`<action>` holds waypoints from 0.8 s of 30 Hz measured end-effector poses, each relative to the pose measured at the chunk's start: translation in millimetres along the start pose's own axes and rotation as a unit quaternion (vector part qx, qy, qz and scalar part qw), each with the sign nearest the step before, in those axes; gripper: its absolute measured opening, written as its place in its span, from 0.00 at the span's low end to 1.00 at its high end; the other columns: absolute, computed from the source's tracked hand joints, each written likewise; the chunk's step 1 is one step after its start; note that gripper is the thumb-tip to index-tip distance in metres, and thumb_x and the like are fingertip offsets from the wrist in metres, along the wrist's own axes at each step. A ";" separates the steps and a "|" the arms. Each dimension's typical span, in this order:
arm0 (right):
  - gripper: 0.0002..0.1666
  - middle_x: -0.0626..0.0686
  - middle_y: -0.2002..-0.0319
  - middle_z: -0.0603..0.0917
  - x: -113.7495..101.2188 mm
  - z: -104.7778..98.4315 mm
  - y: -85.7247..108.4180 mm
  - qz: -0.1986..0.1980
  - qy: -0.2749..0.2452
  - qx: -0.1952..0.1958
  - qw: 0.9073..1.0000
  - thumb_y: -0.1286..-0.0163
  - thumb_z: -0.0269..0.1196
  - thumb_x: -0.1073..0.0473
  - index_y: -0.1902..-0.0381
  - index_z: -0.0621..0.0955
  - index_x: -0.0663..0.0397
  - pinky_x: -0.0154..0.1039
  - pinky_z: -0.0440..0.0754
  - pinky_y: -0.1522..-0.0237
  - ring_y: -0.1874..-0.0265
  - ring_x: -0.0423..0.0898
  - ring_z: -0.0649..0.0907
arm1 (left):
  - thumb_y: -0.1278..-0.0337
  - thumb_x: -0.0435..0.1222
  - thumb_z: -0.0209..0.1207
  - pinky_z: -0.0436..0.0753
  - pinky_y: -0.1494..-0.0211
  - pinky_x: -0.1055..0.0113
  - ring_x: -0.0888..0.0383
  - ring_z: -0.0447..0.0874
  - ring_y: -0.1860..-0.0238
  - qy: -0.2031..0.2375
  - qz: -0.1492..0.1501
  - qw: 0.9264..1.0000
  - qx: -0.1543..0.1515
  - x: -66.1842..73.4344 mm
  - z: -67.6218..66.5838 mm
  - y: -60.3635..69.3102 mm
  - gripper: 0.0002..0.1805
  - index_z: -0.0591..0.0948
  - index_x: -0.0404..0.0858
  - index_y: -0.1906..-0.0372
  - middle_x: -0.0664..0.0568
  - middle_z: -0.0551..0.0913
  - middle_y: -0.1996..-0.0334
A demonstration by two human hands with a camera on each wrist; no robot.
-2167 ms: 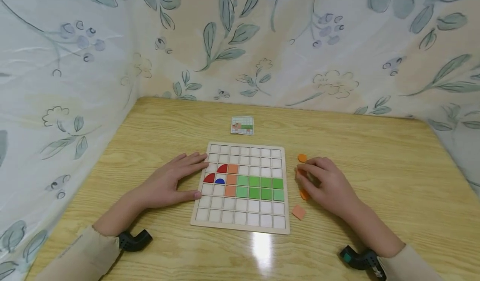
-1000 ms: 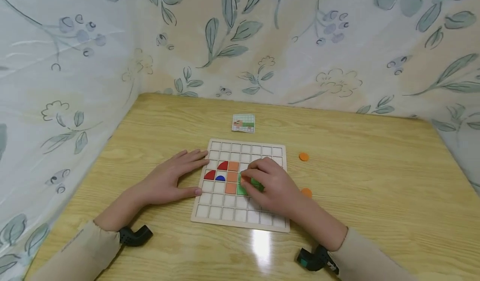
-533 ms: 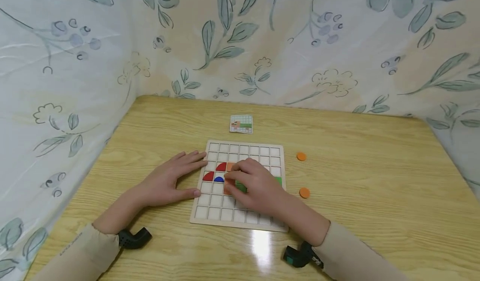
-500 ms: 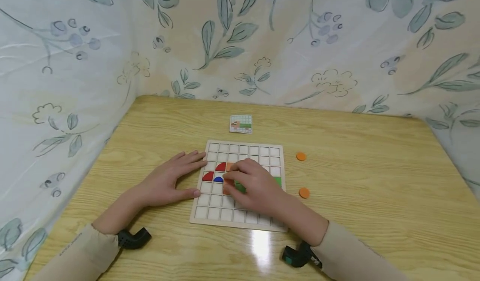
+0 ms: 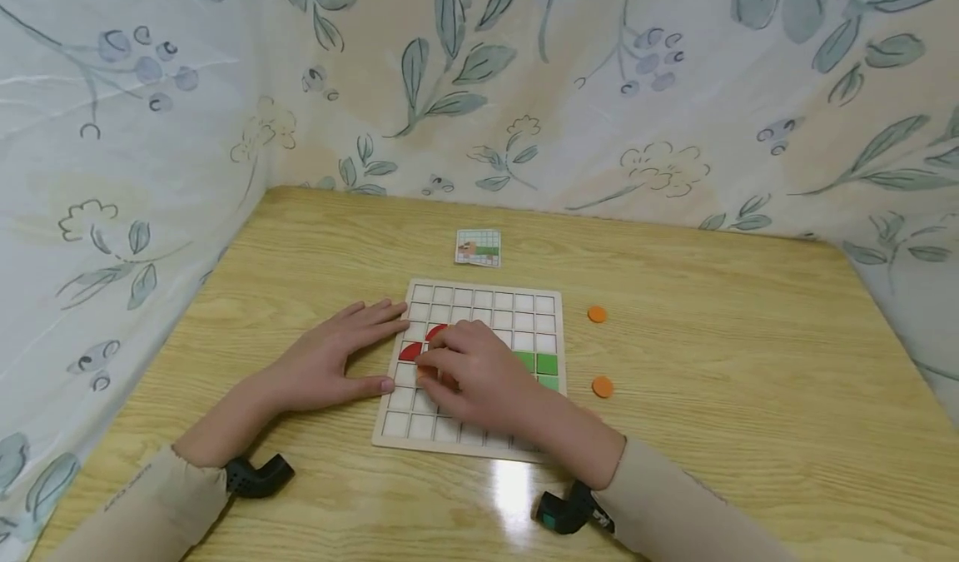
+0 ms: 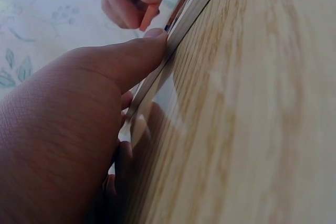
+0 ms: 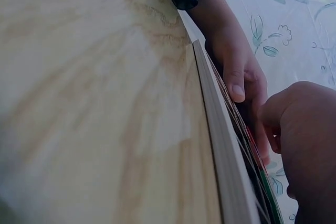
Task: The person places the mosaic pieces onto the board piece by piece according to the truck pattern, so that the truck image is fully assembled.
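My left hand (image 5: 322, 362) rests with spread fingers against the left edge of the white-celled grid board (image 5: 392, 435); its thumb and fingertips touch the frame. Over the board's left part, my right hand (image 5: 468, 370) pinches a small orange tile (image 6: 149, 17) between thumb and fingers, just above the cells. Its exact shape is mostly hidden by the fingers. Near those fingertips lie red quarter-circle tiles (image 5: 410, 351). Green square tiles (image 5: 547, 365) show to the right of the hand. The blue half-circle and the salmon squares on the board are covered by my right hand in the head view.
Two orange round pieces lie right of the board, one far (image 5: 597, 314) and one nearer (image 5: 603, 387). A further orange piece (image 5: 592, 415) is partly hidden by my right forearm. Behind the board lies a picture card (image 5: 478, 247). Patterned cloth (image 5: 479, 87) borders the wooden table (image 5: 712, 337).
My right hand has picked an orange tile from the loose pieces on the right and carried it leftward across the board. My left hand stays at the board's edge.
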State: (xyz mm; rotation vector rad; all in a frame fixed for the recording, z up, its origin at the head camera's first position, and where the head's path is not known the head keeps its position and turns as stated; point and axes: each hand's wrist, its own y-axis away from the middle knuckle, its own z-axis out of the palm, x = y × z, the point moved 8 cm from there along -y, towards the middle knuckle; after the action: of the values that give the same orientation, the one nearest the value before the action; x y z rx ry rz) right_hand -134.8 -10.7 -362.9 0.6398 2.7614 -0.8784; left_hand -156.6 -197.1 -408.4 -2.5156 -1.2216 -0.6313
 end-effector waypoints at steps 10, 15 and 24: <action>0.05 0.47 0.56 0.88 0.5 5.2 1.2 -0.002 0.003 -0.006 1.000 0.27 0.73 0.57 0.57 0.92 0.50 0.42 0.84 0.46 0.52 0.47 0.85 | 0.30 0.64 0.67 0.50 0.12 0.46 0.49 0.53 0.13 0.004 0.002 1.000 0.000 1.4 -0.9 -1.1 0.46 0.69 0.51 0.15 0.57 0.59 0.13; 0.05 0.46 0.56 0.87 3.3 7.5 4.9 0.007 -0.002 -0.016 1.000 0.26 0.73 0.56 0.57 0.92 0.49 0.42 0.83 0.46 0.52 0.46 0.84 | 0.31 0.65 0.66 0.48 0.11 0.48 0.50 0.52 0.13 0.006 0.008 1.000 -0.007 3.1 0.2 -4.0 0.47 0.69 0.52 0.14 0.58 0.58 0.13; 0.05 0.45 0.55 0.86 5.5 11.4 3.8 0.012 -0.004 -0.027 1.000 0.25 0.71 0.55 0.56 0.91 0.47 0.41 0.81 0.45 0.52 0.44 0.82 | 0.31 0.64 0.68 0.49 0.11 0.47 0.50 0.53 0.13 0.006 -0.003 1.000 -0.003 1.2 -1.3 -1.6 0.47 0.69 0.51 0.14 0.57 0.58 0.13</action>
State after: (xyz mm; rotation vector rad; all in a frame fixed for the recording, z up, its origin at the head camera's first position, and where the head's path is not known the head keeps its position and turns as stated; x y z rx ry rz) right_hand -137.6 -12.7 -375.6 0.6579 2.7547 -0.7976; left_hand -157.6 -195.9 -406.5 -2.5106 -1.2246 -0.6522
